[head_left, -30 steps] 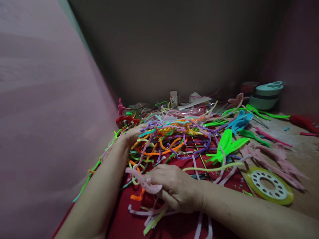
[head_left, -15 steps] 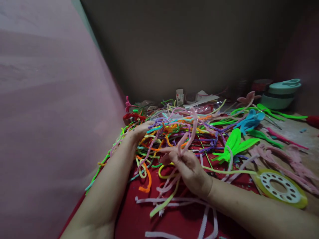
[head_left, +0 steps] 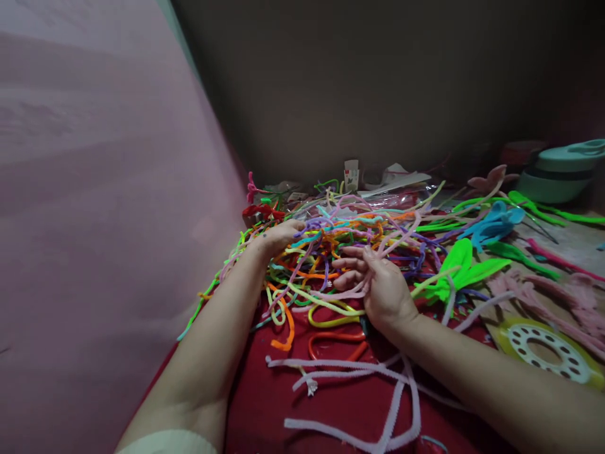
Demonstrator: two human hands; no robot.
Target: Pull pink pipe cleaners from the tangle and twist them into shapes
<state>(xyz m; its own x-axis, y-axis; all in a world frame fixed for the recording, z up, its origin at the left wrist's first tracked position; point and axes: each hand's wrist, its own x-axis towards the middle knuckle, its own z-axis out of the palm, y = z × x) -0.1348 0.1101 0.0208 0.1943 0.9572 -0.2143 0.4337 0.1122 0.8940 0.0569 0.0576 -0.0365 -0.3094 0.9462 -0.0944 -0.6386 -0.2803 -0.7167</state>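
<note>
A tangled heap of many-coloured pipe cleaners (head_left: 326,239) lies in front of me. My left hand (head_left: 283,234) is closed on strands at the heap's left edge, with its fingertips partly hidden among purple and blue ones. Pink pipe cleaners (head_left: 399,234) pass through my right hand (head_left: 386,287), pinned near the thumb while the other fingers curve loosely to the left. A pale yellow pipe cleaner (head_left: 326,304) runs behind that hand. Just below it show the yellow and red handle loops of scissors (head_left: 336,323); the blades are hidden.
Pale lilac pipe cleaners (head_left: 331,366) lie on the red cloth (head_left: 255,403) near me. To the right are a bright green leaf-like piece (head_left: 456,271), a blue piece (head_left: 498,224), a yellow tape roll (head_left: 543,350) and a teal lidded container (head_left: 558,180). A pink surface (head_left: 118,189) rises at left.
My right hand has moved slightly up and right, its fingers loosening, and the pink strands now lean right. The scissors' handles are more exposed. The view has shifted a little left.
</note>
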